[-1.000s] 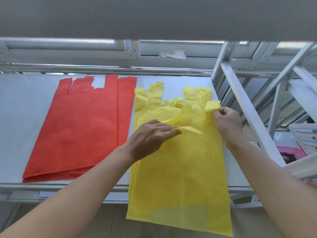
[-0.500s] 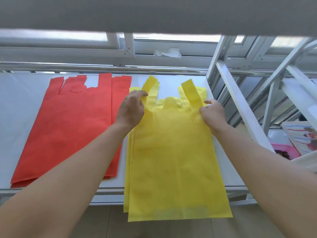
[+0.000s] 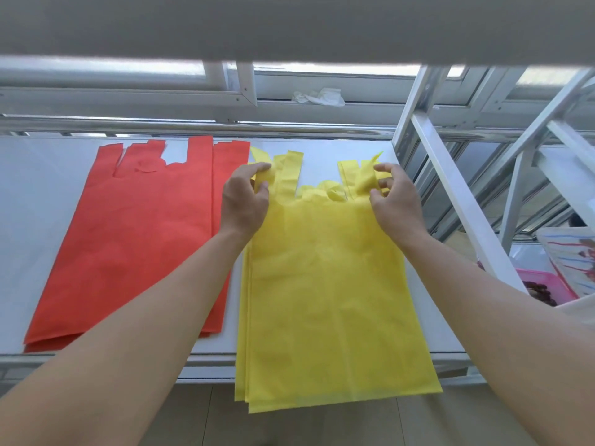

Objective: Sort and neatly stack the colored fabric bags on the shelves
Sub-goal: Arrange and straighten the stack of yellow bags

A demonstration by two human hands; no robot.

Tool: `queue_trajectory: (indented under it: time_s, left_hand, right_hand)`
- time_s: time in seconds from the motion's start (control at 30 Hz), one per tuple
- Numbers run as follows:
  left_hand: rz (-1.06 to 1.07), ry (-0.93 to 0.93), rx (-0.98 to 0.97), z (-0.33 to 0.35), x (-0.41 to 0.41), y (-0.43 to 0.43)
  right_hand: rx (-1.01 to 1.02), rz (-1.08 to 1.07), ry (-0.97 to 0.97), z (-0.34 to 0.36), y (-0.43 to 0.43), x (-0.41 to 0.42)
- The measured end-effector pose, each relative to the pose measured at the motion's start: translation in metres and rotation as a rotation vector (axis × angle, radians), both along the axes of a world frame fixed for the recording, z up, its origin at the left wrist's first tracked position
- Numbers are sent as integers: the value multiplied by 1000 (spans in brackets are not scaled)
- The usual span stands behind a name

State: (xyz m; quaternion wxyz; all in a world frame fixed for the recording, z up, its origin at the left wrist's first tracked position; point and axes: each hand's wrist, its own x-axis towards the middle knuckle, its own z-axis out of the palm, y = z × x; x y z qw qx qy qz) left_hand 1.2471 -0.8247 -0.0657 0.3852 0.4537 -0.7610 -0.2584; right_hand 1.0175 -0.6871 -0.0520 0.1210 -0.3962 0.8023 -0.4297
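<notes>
A stack of yellow fabric bags [image 3: 328, 294] lies on the white shelf [image 3: 38, 194], its lower end hanging over the front edge. My left hand [image 3: 246, 197] pinches the left handle strips of the yellow stack between thumb and fingers. At the stack's other top corner, my right hand [image 3: 394, 201] pinches the right handle strips the same way. To the left, a stack of red fabric bags [image 3: 135, 239] lies flat, handles pointing to the back, touching the yellow stack's left edge under my left forearm.
A grey shelf board [image 3: 289, 24] overhangs just above. White metal uprights and braces [image 3: 450, 194] stand at the right end. A crumpled white scrap [image 3: 318, 96] lies on the window ledge behind. Down at the right is a pink basket [image 3: 544, 284] beside a printed bag [image 3: 573, 259].
Both hands have slid up from the yellow stack's shoulders onto its handle strips and closed on them. The top yellow bag, held folded a second ago, now lies flat on the stack.
</notes>
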Motion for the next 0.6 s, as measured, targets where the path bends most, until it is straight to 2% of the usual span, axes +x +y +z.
queue_trajectory:
  time_s: [0.07,0.13,0.27,0.4,0.5,0.6]
  left_hand:
    - [38,61,-71,2,4,2]
    - [68,45,-69,0,5,2]
    - [138,-231,166,-13,0,3]
    - [262,-387,237,-11,-11,9]
    - [309,-365,366,1,-20,4]
    - [327,-287,482,8,-26,-5]
  right_hand:
    - [-56,30,-2,2,-3,4]
    - [-29,11,-32,0,-6,3]
    - [254,-14,-94,-8,-14,0]
    - [447,-60,60,-7,-21,8]
    - [542,-88,99,-6,-27,6]
    - [490,-69,63,-7,-32,1]
